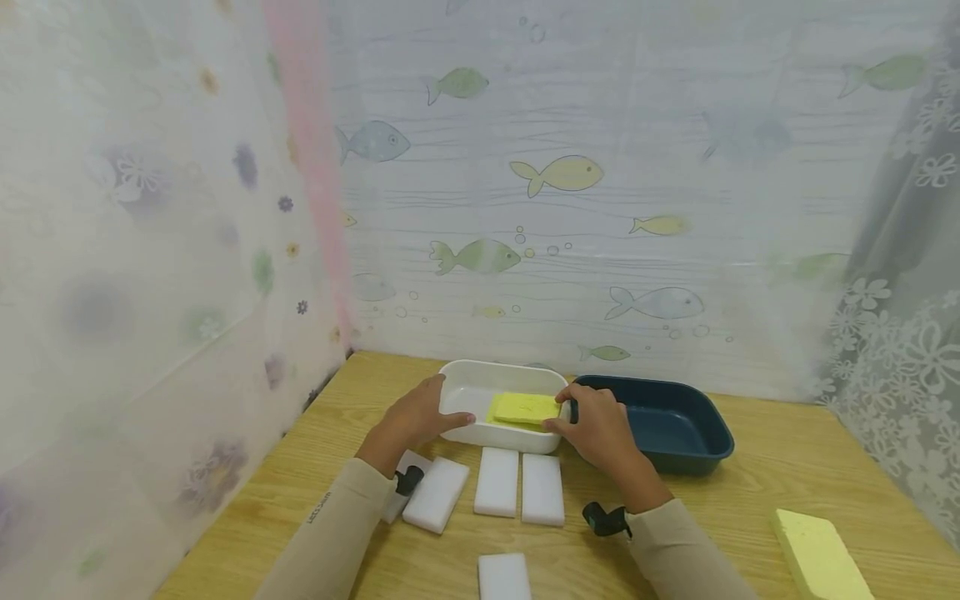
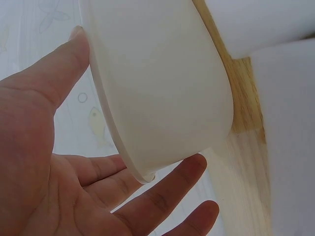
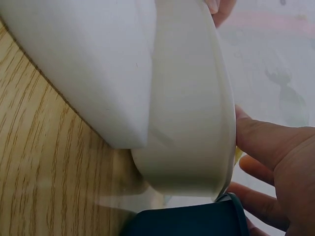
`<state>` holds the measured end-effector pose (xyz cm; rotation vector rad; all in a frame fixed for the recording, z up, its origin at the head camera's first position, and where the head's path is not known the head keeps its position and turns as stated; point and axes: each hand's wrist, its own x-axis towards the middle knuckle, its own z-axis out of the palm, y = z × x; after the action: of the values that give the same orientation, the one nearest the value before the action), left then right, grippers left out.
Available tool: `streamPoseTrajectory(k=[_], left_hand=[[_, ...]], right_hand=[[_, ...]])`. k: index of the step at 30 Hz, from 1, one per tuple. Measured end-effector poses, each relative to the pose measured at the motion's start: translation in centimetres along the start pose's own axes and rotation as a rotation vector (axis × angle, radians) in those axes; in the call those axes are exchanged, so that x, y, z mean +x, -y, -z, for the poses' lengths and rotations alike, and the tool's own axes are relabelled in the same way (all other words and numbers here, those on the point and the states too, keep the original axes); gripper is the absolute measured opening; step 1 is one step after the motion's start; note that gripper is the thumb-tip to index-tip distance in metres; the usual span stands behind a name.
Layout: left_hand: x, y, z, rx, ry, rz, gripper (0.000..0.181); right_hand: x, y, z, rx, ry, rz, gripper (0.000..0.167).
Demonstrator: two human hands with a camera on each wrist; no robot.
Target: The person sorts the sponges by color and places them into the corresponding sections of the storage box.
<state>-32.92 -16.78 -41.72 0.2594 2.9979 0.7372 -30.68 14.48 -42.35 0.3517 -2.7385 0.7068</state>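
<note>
A white basin (image 1: pixel 480 432) stands on the table with yellow sponge pieces (image 1: pixel 525 407) lying in its right part. My left hand (image 1: pixel 411 421) holds the basin's left end, thumb along the front rim. In the left wrist view the fingers of this hand (image 2: pixel 64 196) reach round the end of the basin (image 2: pixel 162 88). My right hand (image 1: pixel 606 429) holds the right end, beside the sponge pieces. The right wrist view has the thumb of this hand (image 3: pixel 295 167) against the rim of the basin (image 3: pixel 192 113), its fingers partly hidden.
A dark blue basin (image 1: pixel 675 425) stands close against the white one's right side. Several white foam blocks (image 1: pixel 497 482) lie in front, one (image 1: pixel 504 577) nearer me. A yellow block (image 1: pixel 819 554) rests at the front right. Curtains (image 1: pixel 562 208) hang behind the table (image 1: pixel 300 483).
</note>
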Motion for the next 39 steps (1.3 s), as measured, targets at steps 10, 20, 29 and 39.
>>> streamPoseTrajectory(k=[10,20,29,39], left_hand=[[-0.10,-0.27,0.12,-0.003,0.005,-0.002,0.110],[-0.26,-0.13,0.04,-0.002,0.007,0.003,0.110],[-0.27,-0.09,0.05,-0.008,0.010,0.006,0.110],[-0.38,-0.12,0.20,-0.007,0.003,0.000,0.110]], right_hand=[[-0.19,0.06,0.13,0.007,0.012,-0.004,0.058],[-0.07,0.14,0.04,-0.058,-0.010,0.007,0.067],[-0.21,0.27,0.23,-0.070,-0.018,0.012,0.071],[-0.21,0.55,0.69,-0.086,-0.042,0.024,0.066]])
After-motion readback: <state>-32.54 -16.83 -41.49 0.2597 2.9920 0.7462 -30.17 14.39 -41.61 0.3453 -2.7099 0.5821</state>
